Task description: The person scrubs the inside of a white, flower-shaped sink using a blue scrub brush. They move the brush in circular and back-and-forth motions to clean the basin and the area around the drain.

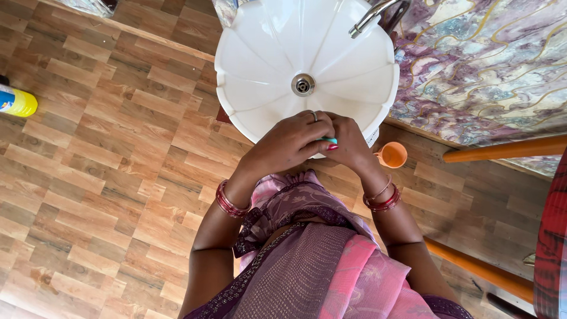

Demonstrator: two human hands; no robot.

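A small green object [329,140] is gripped between the left hand [289,143] and right hand [349,145], both closed around it, over the near rim of the white basin [248,88]. Handling appears under way; steady alignment beneath the tap [372,16] would be required next.

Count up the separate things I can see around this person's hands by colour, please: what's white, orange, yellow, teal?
White: 1, the basin
Orange: 1, the cup
Yellow: 1, the bottle on the floor
Teal: 1, the small object held between the left hand and the right hand
Silver: 1, the tap
Total: 5
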